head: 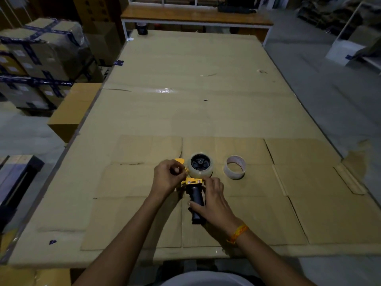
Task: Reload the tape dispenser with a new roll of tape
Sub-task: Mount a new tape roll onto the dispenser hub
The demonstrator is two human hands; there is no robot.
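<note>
Cardboard-covered table (185, 112); right hand (214, 200) fingers grip tape dispenser (195, 182), left hand (167, 177) pinches front; empty core (235, 167) beside.

Empty core (235, 167) right of dispenser (195, 182)

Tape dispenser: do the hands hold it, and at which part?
Yes. The right hand grips the tape dispenser by its black handle; the left hand holds its yellow front end, beside the mounted tape roll.
</note>
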